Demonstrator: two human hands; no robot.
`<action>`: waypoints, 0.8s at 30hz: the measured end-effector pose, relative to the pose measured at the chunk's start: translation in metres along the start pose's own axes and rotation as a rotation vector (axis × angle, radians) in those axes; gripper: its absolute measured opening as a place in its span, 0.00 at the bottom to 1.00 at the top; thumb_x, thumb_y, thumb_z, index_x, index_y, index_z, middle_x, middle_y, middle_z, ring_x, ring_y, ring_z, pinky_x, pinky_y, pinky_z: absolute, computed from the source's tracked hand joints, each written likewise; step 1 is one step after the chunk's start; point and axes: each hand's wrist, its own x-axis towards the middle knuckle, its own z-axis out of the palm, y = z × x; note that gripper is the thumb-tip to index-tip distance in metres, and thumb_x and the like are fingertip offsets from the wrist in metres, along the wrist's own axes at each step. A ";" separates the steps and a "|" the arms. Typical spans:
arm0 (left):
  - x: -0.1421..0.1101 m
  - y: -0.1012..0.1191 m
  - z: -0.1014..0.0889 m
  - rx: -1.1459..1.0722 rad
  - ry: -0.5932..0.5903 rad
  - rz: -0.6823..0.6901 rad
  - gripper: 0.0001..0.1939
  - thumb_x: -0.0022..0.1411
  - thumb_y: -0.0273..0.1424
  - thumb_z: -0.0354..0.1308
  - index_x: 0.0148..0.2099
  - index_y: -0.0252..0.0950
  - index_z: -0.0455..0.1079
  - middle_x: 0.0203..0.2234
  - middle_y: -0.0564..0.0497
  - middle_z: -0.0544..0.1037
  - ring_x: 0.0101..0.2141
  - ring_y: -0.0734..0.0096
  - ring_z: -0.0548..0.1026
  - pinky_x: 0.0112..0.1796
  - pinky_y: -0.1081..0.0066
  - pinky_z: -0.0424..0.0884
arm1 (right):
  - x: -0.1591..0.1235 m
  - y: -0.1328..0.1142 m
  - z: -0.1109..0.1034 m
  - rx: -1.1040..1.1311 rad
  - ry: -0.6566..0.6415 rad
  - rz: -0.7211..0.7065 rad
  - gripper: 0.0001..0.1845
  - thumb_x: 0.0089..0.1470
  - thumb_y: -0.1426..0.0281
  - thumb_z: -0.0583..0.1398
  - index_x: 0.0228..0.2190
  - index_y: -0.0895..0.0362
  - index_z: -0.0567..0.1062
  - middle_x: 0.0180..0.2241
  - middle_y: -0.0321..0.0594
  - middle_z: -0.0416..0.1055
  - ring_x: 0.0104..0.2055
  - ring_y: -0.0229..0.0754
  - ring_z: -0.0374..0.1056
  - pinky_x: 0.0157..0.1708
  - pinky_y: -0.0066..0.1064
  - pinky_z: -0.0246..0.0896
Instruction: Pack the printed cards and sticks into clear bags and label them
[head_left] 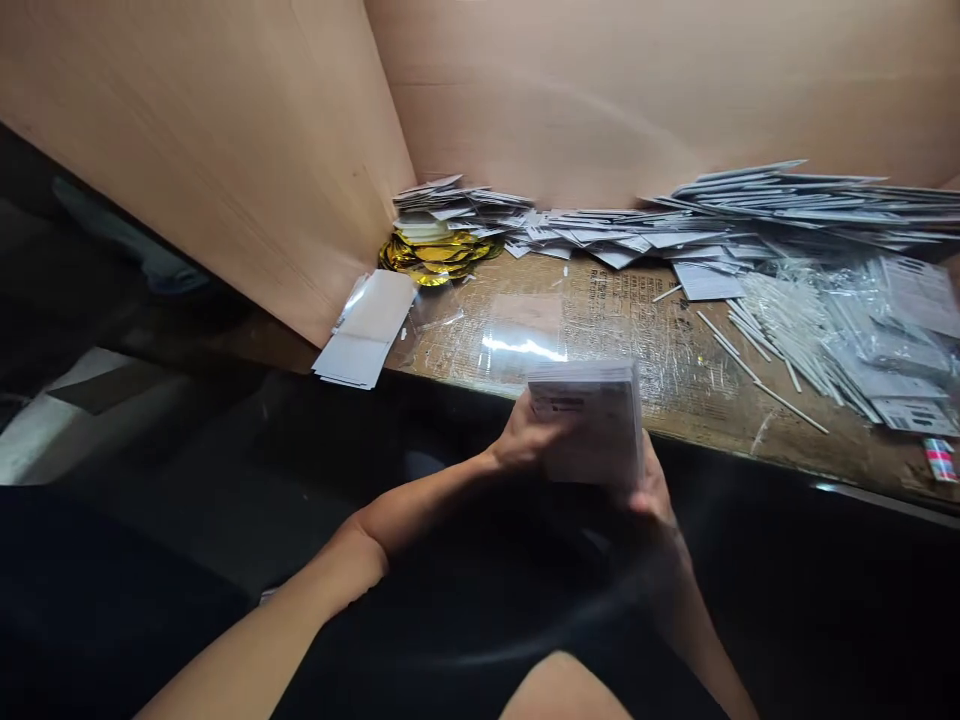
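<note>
Both my hands hold a thick stack of white printed cards (pixel 589 425) upright, just above the near table edge. My left hand (pixel 526 435) grips the stack's left side, with its fingers on the printed face. My right hand (pixel 651 490) holds the lower right corner, and part of it is hidden behind the stack. Beyond the stack lies the brown table top (pixel 637 400), partly covered by clear plastic film. Neither hand touches the table.
Loose grey-white packets (pixel 772 215) lie heaped along the back, with gold foil pieces (pixel 435 255) at the corner. White sticks (pixel 765 330) and plastic bags (pixel 892 345) lie at right. White cards (pixel 364 330) overhang the left edge. Tan panels (pixel 600 90) form the back.
</note>
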 end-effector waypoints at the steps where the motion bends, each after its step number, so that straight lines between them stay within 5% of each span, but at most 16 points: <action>1: -0.002 0.003 -0.006 0.022 -0.073 -0.003 0.28 0.61 0.46 0.77 0.56 0.34 0.78 0.50 0.38 0.85 0.53 0.44 0.83 0.57 0.49 0.79 | 0.000 -0.001 -0.004 0.035 -0.020 0.015 0.63 0.36 0.32 0.75 0.67 0.48 0.69 0.57 0.58 0.76 0.63 0.74 0.73 0.58 0.62 0.73; 4: -0.010 -0.003 -0.021 0.122 -0.150 -0.010 0.32 0.59 0.43 0.79 0.60 0.37 0.74 0.50 0.39 0.84 0.52 0.47 0.83 0.54 0.53 0.79 | 0.001 0.001 -0.005 0.092 -0.018 0.068 0.51 0.40 0.35 0.74 0.59 0.49 0.76 0.54 0.55 0.79 0.60 0.70 0.75 0.58 0.60 0.74; 8: 0.007 -0.011 -0.040 0.350 -0.168 -0.062 0.35 0.55 0.48 0.80 0.58 0.38 0.73 0.50 0.40 0.83 0.53 0.45 0.81 0.54 0.53 0.78 | 0.007 0.013 0.023 -0.007 0.272 -0.002 0.32 0.54 0.48 0.73 0.54 0.49 0.76 0.51 0.50 0.81 0.54 0.61 0.79 0.59 0.56 0.73; 10: 0.031 -0.002 -0.060 0.565 -0.030 -0.026 0.35 0.52 0.50 0.81 0.54 0.37 0.75 0.51 0.38 0.81 0.57 0.40 0.78 0.57 0.51 0.74 | 0.008 0.018 0.034 -0.039 0.389 -0.049 0.28 0.59 0.53 0.70 0.56 0.51 0.75 0.51 0.51 0.81 0.52 0.59 0.79 0.58 0.54 0.74; 12: 0.058 0.014 -0.089 0.839 0.354 0.066 0.35 0.49 0.51 0.82 0.50 0.35 0.75 0.53 0.33 0.78 0.63 0.32 0.71 0.61 0.48 0.69 | 0.009 0.022 0.034 -0.048 0.465 -0.080 0.26 0.61 0.56 0.68 0.56 0.53 0.74 0.50 0.50 0.81 0.51 0.57 0.79 0.57 0.52 0.74; 14: 0.080 0.029 -0.121 1.092 0.594 0.072 0.34 0.45 0.49 0.83 0.44 0.35 0.74 0.55 0.29 0.78 0.67 0.25 0.64 0.63 0.44 0.65 | 0.009 0.024 0.027 -0.040 0.509 -0.093 0.24 0.60 0.57 0.68 0.54 0.53 0.74 0.48 0.49 0.81 0.49 0.56 0.80 0.56 0.51 0.74; 17: 0.098 0.046 -0.158 1.308 0.548 -0.112 0.21 0.52 0.43 0.80 0.30 0.38 0.72 0.39 0.34 0.82 0.56 0.31 0.76 0.56 0.47 0.71 | 0.010 0.026 0.014 0.000 0.505 -0.053 0.25 0.58 0.55 0.71 0.52 0.53 0.76 0.47 0.48 0.82 0.48 0.55 0.80 0.56 0.51 0.74; 20: 0.102 0.056 -0.172 1.207 0.510 -0.161 0.20 0.56 0.37 0.76 0.23 0.39 0.68 0.23 0.45 0.78 0.36 0.49 0.82 0.42 0.60 0.75 | 0.009 0.026 0.009 0.068 0.443 0.017 0.27 0.57 0.53 0.72 0.51 0.52 0.76 0.47 0.48 0.82 0.48 0.56 0.80 0.57 0.51 0.74; 24: 0.103 0.057 -0.160 0.768 0.469 -0.140 0.20 0.64 0.44 0.71 0.29 0.37 0.72 0.23 0.47 0.80 0.25 0.64 0.81 0.29 0.69 0.74 | 0.010 0.017 0.014 0.211 0.318 0.108 0.28 0.56 0.48 0.72 0.50 0.52 0.77 0.48 0.50 0.83 0.49 0.59 0.80 0.56 0.53 0.75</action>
